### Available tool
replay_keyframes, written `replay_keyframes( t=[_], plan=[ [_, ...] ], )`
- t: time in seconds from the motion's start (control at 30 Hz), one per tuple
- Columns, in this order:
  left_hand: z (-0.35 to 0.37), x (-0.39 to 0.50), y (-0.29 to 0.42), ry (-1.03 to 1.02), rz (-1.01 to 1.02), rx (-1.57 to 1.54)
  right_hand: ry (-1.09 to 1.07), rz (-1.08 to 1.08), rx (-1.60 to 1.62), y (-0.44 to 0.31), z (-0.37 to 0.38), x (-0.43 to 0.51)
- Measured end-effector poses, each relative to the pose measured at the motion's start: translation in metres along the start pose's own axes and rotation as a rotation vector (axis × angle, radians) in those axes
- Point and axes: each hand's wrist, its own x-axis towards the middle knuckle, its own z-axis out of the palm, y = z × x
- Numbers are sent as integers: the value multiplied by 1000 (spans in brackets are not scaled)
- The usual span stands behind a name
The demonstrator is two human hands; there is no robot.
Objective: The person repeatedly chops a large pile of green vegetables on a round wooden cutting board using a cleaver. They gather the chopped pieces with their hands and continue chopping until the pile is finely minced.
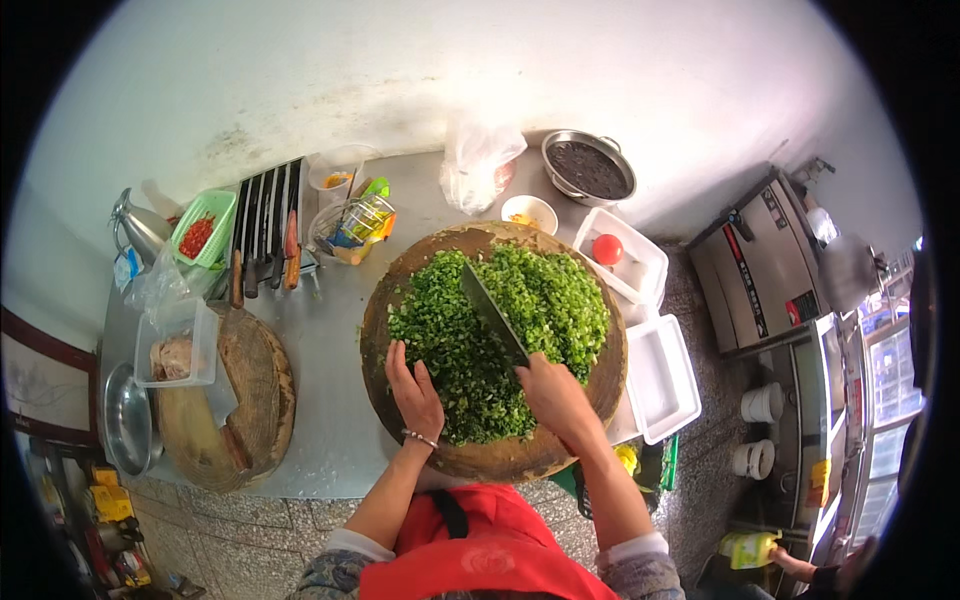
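A broad heap of chopped green vegetable (555,307) covers most of a round wooden chopping block (600,439) before me. My right hand (553,391) grips a cleaver (491,315), its handle hidden in the fist. The blade points away from me and to the left, lying amid the greens and splitting the heap along its line. My left hand (412,390) rests flat at the heap's left edge, fingers spread, holding nothing. A beaded bracelet (418,439) circles that wrist.
Right of the block are white plastic trays (666,379), one with a tomato (607,249). Behind stand a small bowl (529,212) and a steel pot (589,166). To the left are a knife rack (266,217) and a second chopping block (259,390). Another person's hand (791,564) touches a jug.
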Motion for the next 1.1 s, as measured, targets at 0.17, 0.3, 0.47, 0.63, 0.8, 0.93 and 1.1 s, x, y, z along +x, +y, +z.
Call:
replay_keyframes(
  t=[0.17, 0.3, 0.47, 0.63, 0.8, 0.93, 1.1],
  plan=[
    [9, -1, 13, -13, 1, -26, 137, 82, 68, 10, 11, 5],
    [6, -2, 5, -39, -54, -19, 68, 1, 26, 17, 12, 16],
    [23, 12, 11, -37, -121, -56, 44, 161, 127, -20, -5, 4],
    [33, 27, 15, -74, -176, -102, 36, 4, 56, 20, 22, 26],
    [43, 39, 34, -97, -109, -96, 180, 88, 210, 13, -15, -2],
    [78, 37, 69, -211, -39, -99, 388, -97, 70, 27, -27, -8],
    [65, 32, 95, -256, -26, -148, 399, 86, 228, -9, -52, -23]
  ],
)
